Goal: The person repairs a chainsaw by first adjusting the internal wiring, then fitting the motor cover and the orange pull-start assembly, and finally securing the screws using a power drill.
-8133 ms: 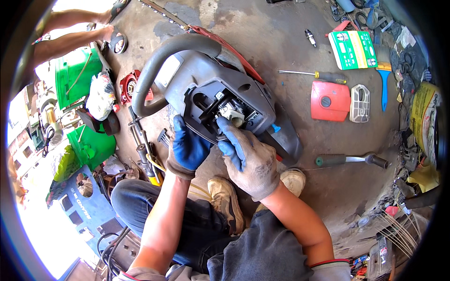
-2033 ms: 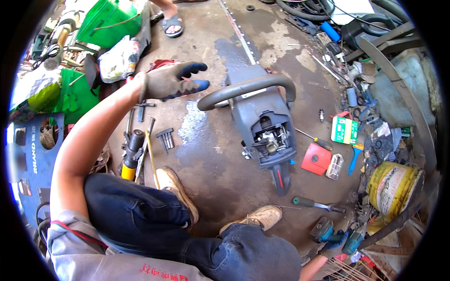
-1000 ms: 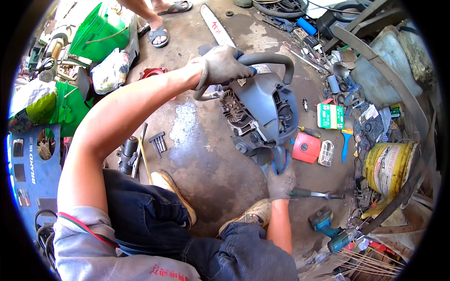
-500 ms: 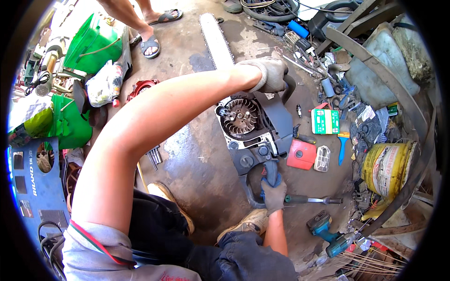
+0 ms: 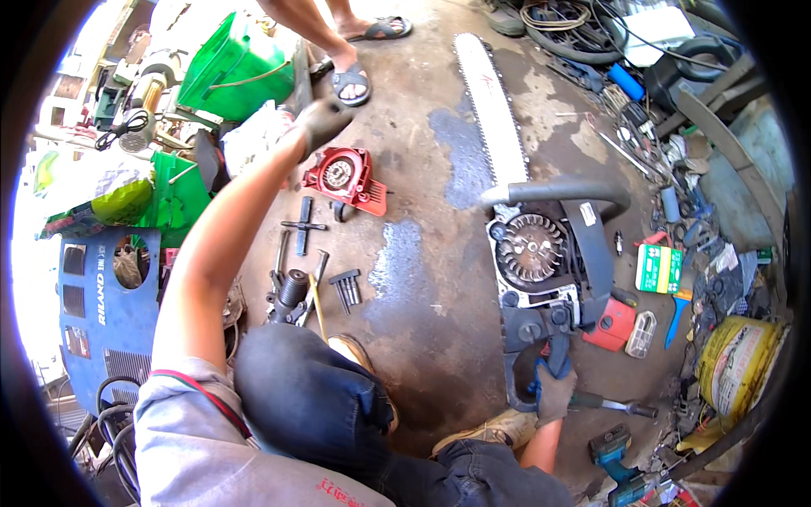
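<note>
On the floor lies a chainsaw (image 5: 598,253) with its cover off, so the finned flywheel (image 5: 532,247) shows; the guide bar (image 5: 492,110) points away from me. My gloved right hand (image 5: 555,395) is wrapped around its rear handle. My gloved left hand (image 5: 325,125) is stretched out to the far left, off the saw, above and beyond the red starter cover (image 5: 344,175) and beside a white plastic bag (image 5: 260,135). The fingers of that hand are blurred, and I make out nothing in it.
Near my knee lie a black T-shaped tool (image 5: 304,225), bolts (image 5: 345,289) and other hand tools. At right are a red air-filter cover (image 5: 610,325), a small green-and-white box (image 5: 659,268), a blue-handled brush (image 5: 677,319) and a cordless drill (image 5: 615,465). Another person's sandalled foot (image 5: 350,83) stands ahead.
My left hand has let go of the saw's front handle and swung far left. The view has turned left, showing more tools. My right hand stays on the rear handle.
</note>
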The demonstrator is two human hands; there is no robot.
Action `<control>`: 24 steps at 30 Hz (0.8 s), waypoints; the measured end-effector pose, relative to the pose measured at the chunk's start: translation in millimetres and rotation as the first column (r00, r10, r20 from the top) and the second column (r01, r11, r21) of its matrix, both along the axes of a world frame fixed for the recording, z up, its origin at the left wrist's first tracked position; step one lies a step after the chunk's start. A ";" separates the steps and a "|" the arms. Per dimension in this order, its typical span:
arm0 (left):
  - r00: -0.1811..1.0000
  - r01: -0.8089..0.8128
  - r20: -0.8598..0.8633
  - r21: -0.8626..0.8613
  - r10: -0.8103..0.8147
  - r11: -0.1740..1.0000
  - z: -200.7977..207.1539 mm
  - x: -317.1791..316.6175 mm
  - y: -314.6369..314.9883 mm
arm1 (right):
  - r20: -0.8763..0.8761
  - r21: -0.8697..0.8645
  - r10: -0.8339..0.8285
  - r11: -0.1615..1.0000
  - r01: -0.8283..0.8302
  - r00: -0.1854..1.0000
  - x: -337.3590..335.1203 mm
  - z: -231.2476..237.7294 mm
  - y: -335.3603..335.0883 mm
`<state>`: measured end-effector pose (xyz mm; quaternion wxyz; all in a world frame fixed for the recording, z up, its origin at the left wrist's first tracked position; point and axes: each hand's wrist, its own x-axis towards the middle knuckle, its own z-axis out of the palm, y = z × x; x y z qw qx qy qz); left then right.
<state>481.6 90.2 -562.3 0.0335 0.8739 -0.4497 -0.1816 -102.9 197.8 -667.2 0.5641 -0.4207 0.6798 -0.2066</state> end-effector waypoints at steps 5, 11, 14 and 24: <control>0.973 -0.148 0.214 0.281 0.089 0.948 -66.7 57.1 142.9 | -0.010 0.063 -0.025 0.998 0.026 1.000 11.2 11.6 0.0; 0.939 0.026 0.325 0.266 -0.115 0.964 -98.4 11.6 144.9 | -0.047 -0.015 0.029 0.999 -0.029 0.998 -1.6 -6.9 3.0; 0.805 0.264 0.486 0.221 -0.340 0.939 -117.2 19.3 154.0 | -0.057 -0.009 0.021 1.000 -0.022 0.998 2.4 -5.1 2.4; 0.977 0.155 -0.147 -0.015 -0.155 0.988 -5.6 -6.1 125.6 | -0.138 0.037 0.122 0.992 -0.118 0.983 7.5 20.1 -7.9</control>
